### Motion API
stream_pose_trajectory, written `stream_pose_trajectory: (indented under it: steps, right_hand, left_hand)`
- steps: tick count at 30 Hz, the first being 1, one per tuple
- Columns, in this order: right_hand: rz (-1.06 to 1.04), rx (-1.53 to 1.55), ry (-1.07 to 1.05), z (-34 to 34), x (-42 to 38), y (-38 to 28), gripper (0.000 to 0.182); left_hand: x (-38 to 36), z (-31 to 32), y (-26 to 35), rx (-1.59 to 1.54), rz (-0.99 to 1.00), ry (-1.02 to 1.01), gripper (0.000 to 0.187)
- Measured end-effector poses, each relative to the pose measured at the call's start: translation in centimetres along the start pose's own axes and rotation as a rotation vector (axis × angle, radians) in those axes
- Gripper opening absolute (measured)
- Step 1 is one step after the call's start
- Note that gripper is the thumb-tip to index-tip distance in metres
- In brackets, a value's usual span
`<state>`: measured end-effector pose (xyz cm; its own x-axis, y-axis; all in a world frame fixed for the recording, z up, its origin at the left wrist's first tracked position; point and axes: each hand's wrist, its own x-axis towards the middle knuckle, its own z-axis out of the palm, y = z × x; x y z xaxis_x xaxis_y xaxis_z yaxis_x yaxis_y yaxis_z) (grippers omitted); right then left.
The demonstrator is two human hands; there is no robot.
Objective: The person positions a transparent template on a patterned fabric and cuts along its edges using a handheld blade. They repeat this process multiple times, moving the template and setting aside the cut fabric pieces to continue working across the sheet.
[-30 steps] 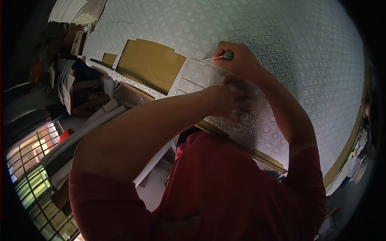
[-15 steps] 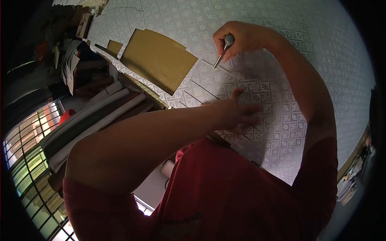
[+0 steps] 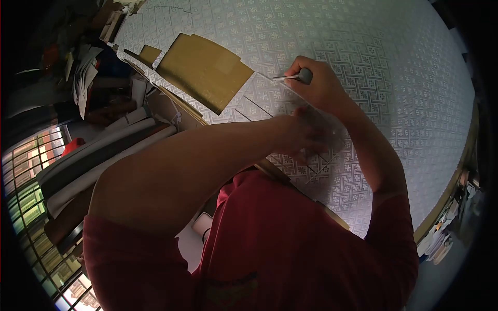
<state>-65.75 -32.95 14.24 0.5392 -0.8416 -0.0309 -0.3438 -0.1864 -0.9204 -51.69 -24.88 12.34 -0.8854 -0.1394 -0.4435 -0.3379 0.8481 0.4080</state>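
Observation:
A large sheet of pale patterned fabric [image 3: 363, 46] covers the table. My right hand [image 3: 319, 85] grips a slim metal tool with a grey handle [image 3: 296, 78], its tip touching the fabric near a cut line. My left hand [image 3: 306, 136] presses flat on a clear plastic ruler [image 3: 332, 132] that lies on the fabric, just below the right hand. Dark straight cut lines run across the fabric near both hands.
A tan cardboard piece [image 3: 205, 70] lies on the fabric at upper left, with a smaller one [image 3: 148, 53] beyond it. Rolled sheets [image 3: 98, 160] and paper piles sit off the table's left edge. Clutter lines the far right edge [image 3: 446, 228].
My right hand swung up with the tool lifted, then came back down so the tip touches the fabric. My left hand spread flat on the fabric, then settled on the ruler again.

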Motion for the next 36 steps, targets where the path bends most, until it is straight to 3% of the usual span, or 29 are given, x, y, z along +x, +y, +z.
stream_pose_trajectory:
  steps: [8, 10, 15, 22, 25, 27, 28, 29, 30, 32, 34, 36]
  right_hand:
    - [0.070, -0.097, 0.187, 3.4, -1.6, -0.9, 0.019]
    - [0.061, -0.089, 0.229, 4.3, -1.3, -0.1, 0.018]
    - [-0.115, -0.037, 0.273, 5.6, 0.7, 1.2, 0.018]
    - [-0.152, -0.003, 0.276, 5.9, 1.4, 1.7, 0.017]
    - [-0.156, 0.017, 0.206, 4.1, 2.9, 1.9, 0.016]
    - [-0.223, -0.004, -0.052, 2.0, 5.4, 1.9, 0.015]
    - [-0.222, 0.000, -0.059, 1.0, 6.8, 1.1, 0.015]
    - [-0.214, -0.062, -0.241, -0.2, 8.3, 0.2, 0.015]
    - [-0.205, -0.123, -0.422, -1.1, 9.7, -0.4, 0.014]
    - [-0.195, -0.159, -0.551, -1.6, 12.5, -0.9, 0.015]
    - [-0.191, -0.190, -0.686, -1.4, 14.1, -1.9, 0.015]
    - [-0.070, -0.258, -0.793, -0.9, 15.1, -2.9, 0.016]
  left_hand:
    - [-0.2, -0.5, -0.1, -0.134, -0.025, -0.009, 0.072]
    - [-0.7, -1.7, -0.1, -0.289, -0.004, -0.053, 0.067]
    - [-0.2, -0.2, -0.1, -0.266, -0.019, 0.030, 0.067]
    - [0.3, -0.2, -0.1, -0.163, -0.026, 0.000, 0.070]
    - [0.1, -0.5, 0.1, -0.214, -0.061, -0.054, 0.074]
    - [0.4, -0.7, 0.0, -0.168, -0.046, -0.087, 0.074]
    - [0.5, -0.7, 0.0, -0.119, -0.024, -0.122, 0.074]
    - [0.6, -0.1, -0.1, -0.127, -0.026, -0.123, 0.074]
    - [0.8, 0.8, -0.2, -0.115, -0.009, -0.079, 0.065]
    - [0.5, 0.3, -0.1, -0.110, 0.003, -0.033, 0.058]
    - [-0.6, -3.2, 0.4, 0.133, 0.150, -0.282, 0.048]
    - [-0.7, -3.7, 0.5, 0.101, 0.146, -0.298, 0.046]
